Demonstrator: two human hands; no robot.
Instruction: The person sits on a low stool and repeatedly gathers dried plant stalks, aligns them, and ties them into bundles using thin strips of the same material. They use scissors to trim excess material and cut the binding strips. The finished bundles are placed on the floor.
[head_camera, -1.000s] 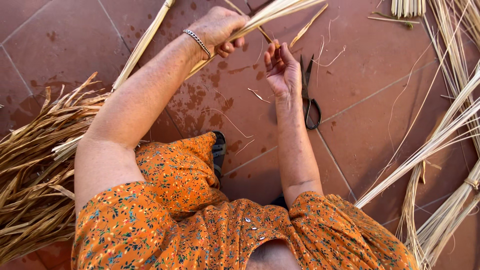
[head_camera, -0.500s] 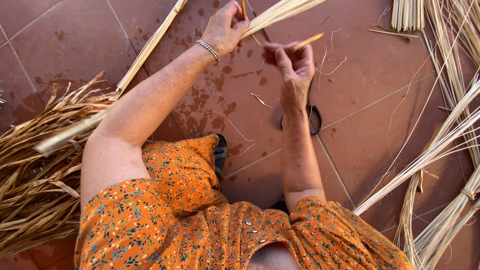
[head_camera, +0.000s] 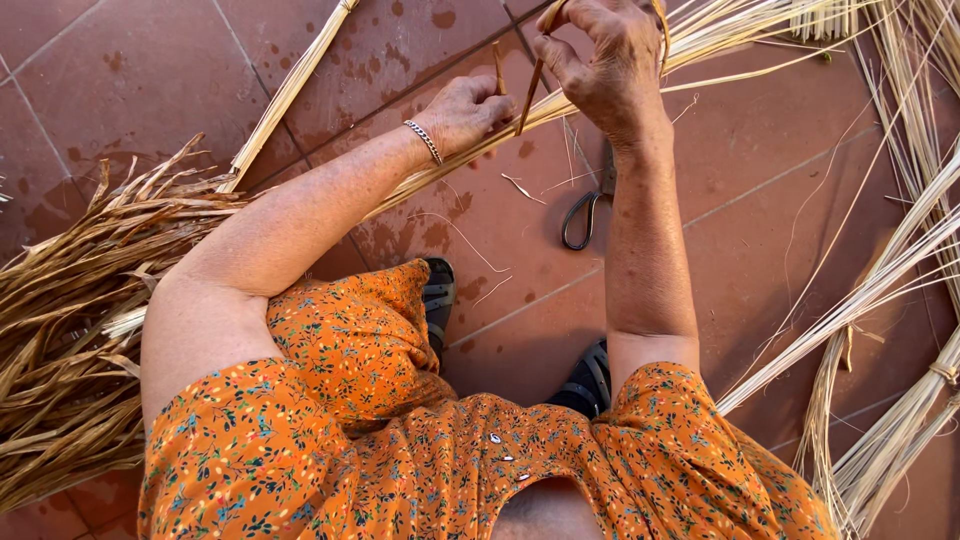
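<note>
While gripping a thin brown reed strip (head_camera: 528, 95) from both sides, working right over the red tiled floor (head_camera: 120, 90). Left hand (head_camera: 470, 108), silver chain bracelet (head_camera: 424, 140) on the wrist, closing around the lower end and a short stub of the same strip, pinching it just above the long pale bundle of straw stalks (head_camera: 600, 85) lying across the tiles. Right hand (head_camera: 610, 60) curling shut on the upper end, up and to the right of that bundle, fingers hooked so the strip is staying taut and slanted between both hands, probably for peeling or splitting it lengthwise. Keeping it raised off the floor looks like a way of getting tension.

Black-handled scissors (head_camera: 585, 215) lying just below the bundle, near the right forearm, presumably parked within easy reach. Heap of dry brownish husk leaves (head_camera: 70, 330) piling up well left of the bundle, looking like stripped waste. Pale cleaned stalks (head_camera: 880, 300) fanning out far right of it, sorted apart. Dark sandals (head_camera: 590, 380) peeking out under the orange floral dress (head_camera: 380, 440), below the scissors.
</note>
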